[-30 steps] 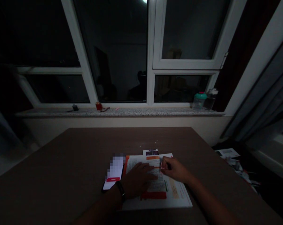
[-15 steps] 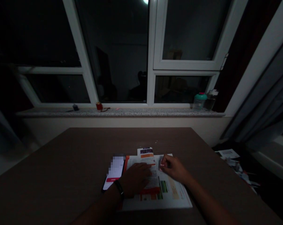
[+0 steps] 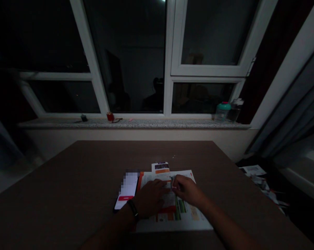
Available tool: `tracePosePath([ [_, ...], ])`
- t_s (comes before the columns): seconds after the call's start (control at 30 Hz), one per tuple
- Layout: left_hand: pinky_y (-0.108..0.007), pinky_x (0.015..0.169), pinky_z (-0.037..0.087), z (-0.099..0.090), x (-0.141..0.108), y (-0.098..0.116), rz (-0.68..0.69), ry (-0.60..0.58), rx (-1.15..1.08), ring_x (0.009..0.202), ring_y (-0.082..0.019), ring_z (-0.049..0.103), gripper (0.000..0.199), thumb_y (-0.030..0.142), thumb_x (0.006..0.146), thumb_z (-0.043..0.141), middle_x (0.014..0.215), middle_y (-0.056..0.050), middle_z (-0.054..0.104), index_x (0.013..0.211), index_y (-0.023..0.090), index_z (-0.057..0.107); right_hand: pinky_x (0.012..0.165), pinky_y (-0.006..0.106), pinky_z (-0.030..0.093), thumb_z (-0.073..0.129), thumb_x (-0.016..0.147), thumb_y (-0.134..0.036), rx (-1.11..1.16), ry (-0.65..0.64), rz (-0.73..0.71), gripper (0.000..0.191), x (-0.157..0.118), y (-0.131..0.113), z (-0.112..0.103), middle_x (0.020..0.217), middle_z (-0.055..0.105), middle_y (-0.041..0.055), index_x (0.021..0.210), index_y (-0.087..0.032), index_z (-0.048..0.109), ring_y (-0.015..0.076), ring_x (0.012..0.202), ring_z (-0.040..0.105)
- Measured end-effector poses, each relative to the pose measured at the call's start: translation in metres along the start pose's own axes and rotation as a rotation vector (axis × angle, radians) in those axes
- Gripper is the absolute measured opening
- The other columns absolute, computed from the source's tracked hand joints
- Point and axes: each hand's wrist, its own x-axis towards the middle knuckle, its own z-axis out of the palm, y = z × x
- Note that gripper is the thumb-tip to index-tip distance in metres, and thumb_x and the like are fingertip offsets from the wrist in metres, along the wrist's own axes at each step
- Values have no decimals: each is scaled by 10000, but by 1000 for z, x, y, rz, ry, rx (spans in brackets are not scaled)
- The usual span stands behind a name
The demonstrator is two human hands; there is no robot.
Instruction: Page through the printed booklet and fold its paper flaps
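Observation:
My left hand, with a dark band at its wrist, lies flat with fingers stretched over a printed paper strip. That strip rests on a larger colourful printed page or booklet, and its far end sticks out beyond the page. Close by the left fingertips, my right hand is closed in a pinch at the strip's right side. A bit of something small and pale pink shows at its fingertips, too small to name. To the left of the page lies a phone with a lit screen.
The brown table reaches to the wall under the window. On the sill stand a small red object, a dark small one, a teal-lidded cup and a clear bottle. Papers lie beyond the table's right edge.
My right hand has shifted left, closer to the left fingertips, still pinched. My left hand stays in place on the paper strip.

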Motion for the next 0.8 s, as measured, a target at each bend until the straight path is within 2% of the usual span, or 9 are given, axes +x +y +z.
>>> tracePosePath([
  [0.13, -473, 1023, 395, -1, -1, 0, 12, 4, 3, 1265, -285, 431, 518, 157, 818, 602, 1441, -36, 443, 1306, 286, 486, 601, 199, 356, 619, 743, -85, 29, -80, -2, 170, 0, -2, -1, 720, 531, -46, 802, -209, 520, 124, 667, 515],
  [0.37, -490, 1002, 408, -4, 1, 1, -6, -25, -2, 1241, -298, 453, 521, 207, 813, 664, 1418, -46, 466, 1300, 296, 499, 550, 184, 338, 640, 699, -78, 151, -196, 16, 199, -5, -1, -1, 654, 531, -61, 667, -193, 481, 103, 599, 488],
  [0.6, -489, 1007, 402, -3, -1, -1, -9, -21, -21, 1250, -317, 450, 563, 353, 785, 741, 1417, -69, 471, 1296, 293, 512, 531, 183, 310, 637, 692, -80, 83, -109, 76, 186, -3, -1, 1, 611, 503, -68, 660, -190, 491, 101, 585, 475],
  [0.8, -491, 1012, 399, -2, -1, -2, -10, -25, -26, 1260, -313, 446, 584, 354, 769, 764, 1427, -62, 466, 1294, 289, 517, 499, 172, 302, 666, 656, -83, 182, -206, 32, 218, -7, -1, 0, 585, 500, -75, 604, -178, 477, 84, 544, 453],
])
